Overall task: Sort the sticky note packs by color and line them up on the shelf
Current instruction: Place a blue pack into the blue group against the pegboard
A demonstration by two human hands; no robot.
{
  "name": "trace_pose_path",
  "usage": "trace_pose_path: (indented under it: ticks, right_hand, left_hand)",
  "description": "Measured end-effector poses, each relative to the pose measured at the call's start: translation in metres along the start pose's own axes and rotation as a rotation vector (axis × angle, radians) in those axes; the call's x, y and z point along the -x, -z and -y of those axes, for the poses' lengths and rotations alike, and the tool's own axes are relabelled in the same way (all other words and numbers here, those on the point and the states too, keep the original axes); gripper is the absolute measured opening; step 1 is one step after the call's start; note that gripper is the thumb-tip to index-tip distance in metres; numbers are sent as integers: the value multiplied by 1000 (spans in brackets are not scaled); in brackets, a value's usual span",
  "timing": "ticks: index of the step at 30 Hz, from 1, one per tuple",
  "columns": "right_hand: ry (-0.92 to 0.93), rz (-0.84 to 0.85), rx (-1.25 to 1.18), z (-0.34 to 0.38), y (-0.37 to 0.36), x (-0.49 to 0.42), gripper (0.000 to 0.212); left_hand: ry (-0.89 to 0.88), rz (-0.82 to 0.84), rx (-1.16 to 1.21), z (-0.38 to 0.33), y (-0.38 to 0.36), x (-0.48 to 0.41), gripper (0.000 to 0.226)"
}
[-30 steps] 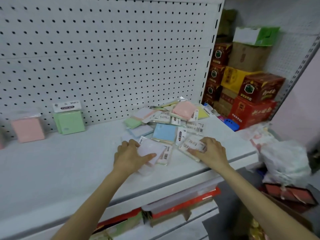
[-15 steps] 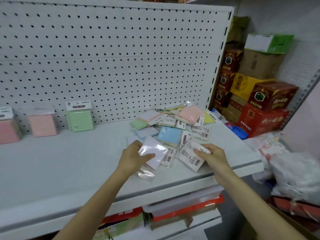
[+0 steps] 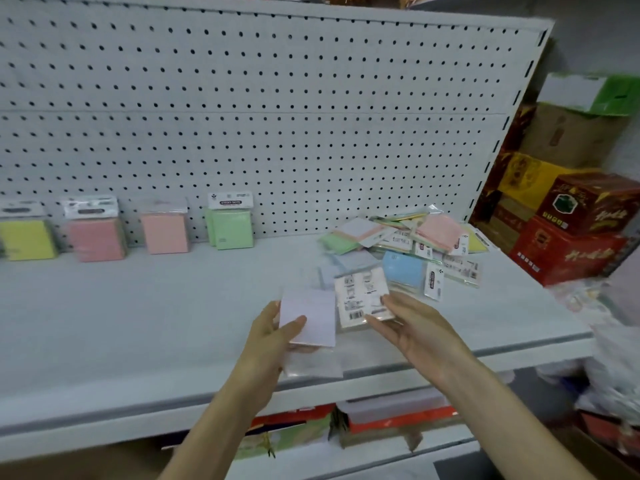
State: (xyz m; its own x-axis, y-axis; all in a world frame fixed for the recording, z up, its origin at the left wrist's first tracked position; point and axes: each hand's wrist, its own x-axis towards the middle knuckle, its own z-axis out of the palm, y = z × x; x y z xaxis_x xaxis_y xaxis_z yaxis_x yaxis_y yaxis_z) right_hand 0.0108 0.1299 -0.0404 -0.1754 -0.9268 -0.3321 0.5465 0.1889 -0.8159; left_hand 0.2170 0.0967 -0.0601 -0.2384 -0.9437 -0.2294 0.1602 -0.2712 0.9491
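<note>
Holding a lilac pack (image 3: 309, 315) in my left hand (image 3: 272, 339); my right hand (image 3: 417, 329) pinches a label-side pack (image 3: 362, 294), colour hidden, beside the pile (image 3: 412, 242).

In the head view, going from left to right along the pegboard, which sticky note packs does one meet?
yellow pack → first pink pack → second pink pack → green pack → unsorted pile

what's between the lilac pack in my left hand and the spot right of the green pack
Nothing visible. Only bare shelf lies between the lilac pack in the left hand and the spot right of the green pack. The loose pile sits further right, off that path.
</note>
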Motion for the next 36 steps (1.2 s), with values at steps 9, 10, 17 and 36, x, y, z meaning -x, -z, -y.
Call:
trace_pose_path:
  ticks: [9,10,17,36]
  right_hand:
    - [113,21,70,-78,-122,10,21]
    - [132,15,103,-88,-133,12,20]
    - [375,9,447,-138,-199,35,21]
    - [250,402,956,-182,-291,35,30]
  left_hand:
    - [31,-128,259,-22,114,46,30]
    - [37,-146,278,-24,124,49,33]
    - [52,-169,307,-30,185,66,62]
    - [-140,-240,-242,-63,321,107,39]
